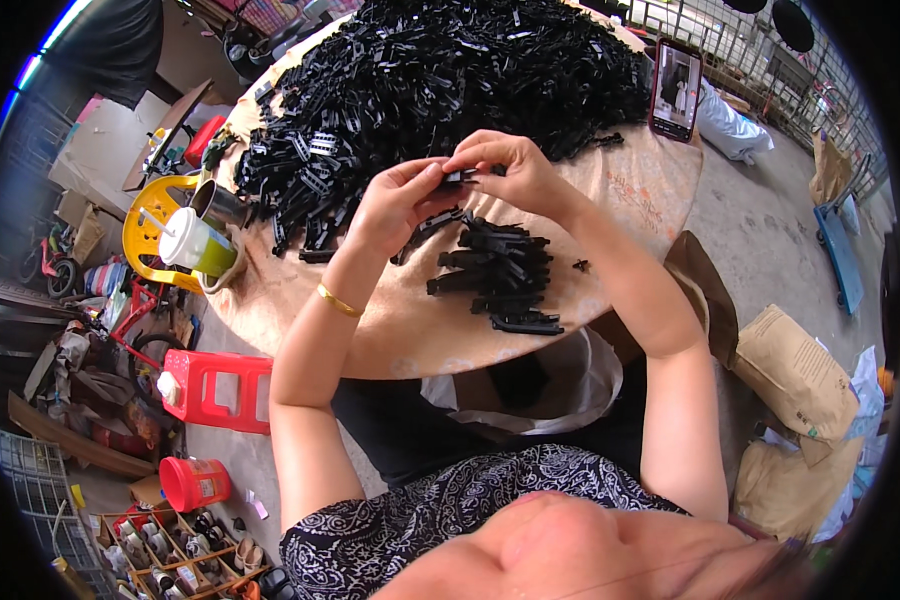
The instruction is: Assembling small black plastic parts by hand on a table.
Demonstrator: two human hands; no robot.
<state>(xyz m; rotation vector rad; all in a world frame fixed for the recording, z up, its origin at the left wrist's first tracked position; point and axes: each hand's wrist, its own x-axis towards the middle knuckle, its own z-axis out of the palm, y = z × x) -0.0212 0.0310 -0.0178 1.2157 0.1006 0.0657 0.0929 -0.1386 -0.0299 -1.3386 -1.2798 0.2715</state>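
Both my hands meet above the table, at the near edge of a large heap of black plastic parts (450, 70). Between their fingertips is a small black plastic part (458, 177) with a pale glint on it. My left hand (406, 200) pinches it from the left, and my right hand (510, 172) grips it from the right. The fingers hide much of its shape. Just below my hands, a smaller stack of black plastic strips (495, 270) lies on the cloth. A tiny black piece (581, 265) sits apart to its right.
A peach tablecloth (390, 335) covers the round table. A phone (676, 90) stands at the right edge. On the left are a drink cup (198, 243), a yellow chair (150, 225) and a red stool (220, 388). A white sack (590, 390) hangs open below the near edge.
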